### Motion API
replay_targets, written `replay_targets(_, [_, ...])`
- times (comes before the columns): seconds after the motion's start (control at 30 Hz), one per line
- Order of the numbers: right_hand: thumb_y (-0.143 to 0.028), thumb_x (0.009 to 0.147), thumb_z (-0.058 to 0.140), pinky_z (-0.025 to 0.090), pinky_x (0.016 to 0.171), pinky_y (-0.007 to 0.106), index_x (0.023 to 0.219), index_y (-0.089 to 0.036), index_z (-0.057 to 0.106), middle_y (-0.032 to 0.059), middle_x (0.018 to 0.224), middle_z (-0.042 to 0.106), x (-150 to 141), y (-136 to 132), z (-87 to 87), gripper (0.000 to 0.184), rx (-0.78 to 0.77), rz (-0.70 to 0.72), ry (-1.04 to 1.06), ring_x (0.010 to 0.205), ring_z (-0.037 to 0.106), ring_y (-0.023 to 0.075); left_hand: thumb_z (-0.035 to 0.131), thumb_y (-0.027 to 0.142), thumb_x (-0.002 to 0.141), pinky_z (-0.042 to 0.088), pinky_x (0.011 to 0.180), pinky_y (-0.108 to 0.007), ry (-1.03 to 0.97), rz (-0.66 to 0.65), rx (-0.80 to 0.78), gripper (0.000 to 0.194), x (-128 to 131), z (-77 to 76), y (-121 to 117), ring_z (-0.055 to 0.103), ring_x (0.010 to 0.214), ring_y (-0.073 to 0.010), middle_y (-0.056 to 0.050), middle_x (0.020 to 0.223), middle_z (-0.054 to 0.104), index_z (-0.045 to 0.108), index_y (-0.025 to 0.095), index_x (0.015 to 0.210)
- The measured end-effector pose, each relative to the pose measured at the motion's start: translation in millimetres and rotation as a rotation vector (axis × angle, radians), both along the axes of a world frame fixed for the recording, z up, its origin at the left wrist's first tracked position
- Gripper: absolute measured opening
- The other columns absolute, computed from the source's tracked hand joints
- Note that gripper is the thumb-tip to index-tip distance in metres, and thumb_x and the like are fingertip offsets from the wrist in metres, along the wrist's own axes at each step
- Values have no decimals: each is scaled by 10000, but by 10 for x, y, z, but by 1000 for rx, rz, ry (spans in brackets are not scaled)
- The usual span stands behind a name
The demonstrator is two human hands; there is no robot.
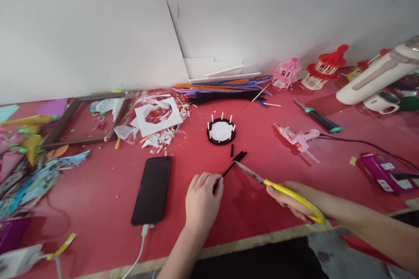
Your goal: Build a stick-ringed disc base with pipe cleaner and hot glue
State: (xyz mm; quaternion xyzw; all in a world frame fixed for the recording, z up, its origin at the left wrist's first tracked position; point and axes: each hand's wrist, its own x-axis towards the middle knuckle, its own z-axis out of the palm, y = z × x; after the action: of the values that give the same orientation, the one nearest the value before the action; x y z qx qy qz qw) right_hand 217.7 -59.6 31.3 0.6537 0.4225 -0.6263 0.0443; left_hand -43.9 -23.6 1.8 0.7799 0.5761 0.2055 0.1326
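My left hand (204, 196) pinches a black pipe cleaner (228, 169) that points up and to the right over the table. Yellow-handled scissors (288, 192) are in my right hand (294, 200), their blade tips at the far part of the pipe cleaner. Short black pieces (232, 150) lie just beyond the blades; whether the nearer ones are joined to the strip I cannot tell. Farther back sits a round white base (221, 131) edged in black, with several short wooden pegs standing around its rim.
A phone (152, 189) on a cable lies left of my hand. To the right are a pink glue gun (297, 137), a utility knife (319, 117) and a purple box (386, 173). Pipe cleaners (225, 89), foam scraps (159, 115) and small carousel-like models (327, 67) line the back.
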Motion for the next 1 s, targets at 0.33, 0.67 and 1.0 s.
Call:
replay_targets(0.33, [-893, 784, 307, 283, 387, 215, 590, -216, 334, -62, 364, 312, 4, 7, 62, 705, 110, 136, -56, 337, 360, 77, 580, 215, 910, 486, 716, -335, 2, -2, -1, 140, -1, 1, 0, 621, 764, -222, -32, 828, 724, 711, 207, 863])
replay_targets(0.67, [-881, 775, 376, 184, 431, 232, 625, -220, 267, -78, 515, 197, 58, 11, 15, 686, 189, 129, -38, 453, 220, 62, 564, 219, 920, 488, 722, -347, 5, -6, -7, 159, -4, 1, -2, 620, 759, -225, -35, 825, 723, 710, 203, 860])
replay_targets(1.0, [-783, 834, 429, 238, 518, 244, 647, -203, 350, -30, 635, 328, 228, 68, -27, 615, 416, 192, -93, 595, 301, 107, 559, 211, 915, 485, 729, -353, 3, 20, 0, 127, -95, 30, -36, 628, 768, -227, -32, 827, 714, 668, 199, 853])
